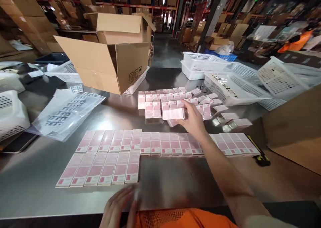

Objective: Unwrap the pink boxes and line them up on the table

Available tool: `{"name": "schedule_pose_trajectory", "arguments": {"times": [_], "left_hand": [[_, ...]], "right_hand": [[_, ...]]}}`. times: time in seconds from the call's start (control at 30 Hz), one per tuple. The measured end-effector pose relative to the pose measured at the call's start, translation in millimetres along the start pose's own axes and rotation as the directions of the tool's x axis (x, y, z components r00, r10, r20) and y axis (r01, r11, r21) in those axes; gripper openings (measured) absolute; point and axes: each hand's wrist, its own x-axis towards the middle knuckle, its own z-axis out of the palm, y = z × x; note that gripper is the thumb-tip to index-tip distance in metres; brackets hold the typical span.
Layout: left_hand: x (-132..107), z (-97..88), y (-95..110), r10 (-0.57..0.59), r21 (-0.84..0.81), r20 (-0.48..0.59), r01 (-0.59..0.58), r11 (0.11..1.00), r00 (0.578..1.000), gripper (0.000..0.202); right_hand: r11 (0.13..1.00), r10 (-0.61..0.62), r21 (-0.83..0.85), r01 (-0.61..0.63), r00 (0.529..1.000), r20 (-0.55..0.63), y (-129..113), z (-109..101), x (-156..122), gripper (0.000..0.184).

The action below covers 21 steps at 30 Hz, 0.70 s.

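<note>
My right hand (195, 120) is closed on a small pink-and-white box (173, 114), its thumb and fingers at the right end. The box lies on its side in front of a cluster of similar boxes (152, 109), some upright and some fallen. Nearer to me, a long row of flat pink-and-white boxes (125, 141) crosses the metal table, passing under my right forearm. A second, shorter row (100, 169) adjoins it at the left. My left hand (118, 206) is at the table's front edge, just below the short row. Motion blurs its fingertips, so its hold is unclear.
An open cardboard carton (97, 62) stands at the back left. Plastic sleeves with label sheets (67, 110) lie at left. White perforated baskets (235, 87) fill the back right. A tape measure (262, 159) lies beside the row's right end, near a large carton (296, 127).
</note>
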Motion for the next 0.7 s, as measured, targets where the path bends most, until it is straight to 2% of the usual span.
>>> {"name": "schedule_pose_trajectory", "arguments": {"times": [0.03,0.07,0.13,0.2,0.27,0.3,0.33,0.4,0.43,0.47,0.53,0.6,0.63,0.7], "left_hand": [[7,4.9,4,-0.04,-0.055,0.063,0.044,0.998,0.997,0.017],[15,10.9,8,-0.075,-0.098,0.145,0.09,0.991,0.987,0.016],[33,26.0,14,-0.143,-0.143,0.322,0.198,0.97,0.936,0.023],[46,42.9,18,-0.22,-0.193,0.438,0.331,0.924,0.872,0.039],[53,57.7,21,-0.285,-0.297,0.501,0.472,0.83,0.817,0.056],[54,62.8,23,-0.312,-0.362,0.516,0.534,0.764,0.798,0.06],[52,65.6,23,-0.346,-0.426,0.512,0.582,0.692,0.786,0.06],[46,63.0,21,-0.44,-0.521,0.459,0.635,0.57,0.772,0.053],[42,57.4,18,-0.486,-0.545,0.412,0.636,0.546,0.771,0.051],[38,49.0,15,-0.512,-0.541,0.361,0.622,0.567,0.78,0.05],[33,25.9,6,-0.451,-0.419,0.272,0.526,0.74,0.85,0.05],[33,-0.6,0,-0.272,-0.179,0.245,0.32,0.931,0.93,0.051],[34,-13.2,-3,-0.178,-0.051,0.257,0.197,0.979,0.95,0.052],[38,-34.0,-4,-0.049,0.168,0.29,0.0,0.986,0.956,0.051]], "right_hand": [[0.983,0.063,0.176,-0.046,0.994,-0.092,-6,3,-12,0.05],[0.934,0.143,0.346,-0.091,0.981,-0.129,-14,9,-25,0.048],[0.768,0.306,0.61,-0.195,0.948,-0.083,-32,27,-49,0.052],[0.523,0.444,0.793,-0.313,0.894,0.059,-53,49,-73,0.06],[0.285,0.497,0.863,-0.418,0.834,0.239,-75,66,-97,0.061],[0.219,0.479,0.86,-0.461,0.819,0.316,-85,72,-109,0.059],[0.202,0.435,0.847,-0.491,0.82,0.372,-93,76,-121,0.054],[0.291,0.295,0.814,-0.502,0.857,0.423,-104,76,-140,0.042],[0.37,0.223,0.792,-0.486,0.874,0.432,-106,73,-147,0.038],[0.454,0.168,0.768,-0.452,0.89,0.425,-106,68,-151,0.035],[0.612,0.085,0.722,-0.323,0.934,0.346,-104,54,-153,0.03],[0.737,-0.065,0.662,-0.137,0.96,0.271,-101,40,-147,0.043],[0.767,-0.185,0.641,-0.034,0.944,0.271,-100,33,-142,0.052],[0.761,-0.411,0.637,0.123,0.852,0.326,-100,22,-133,0.062]]}}
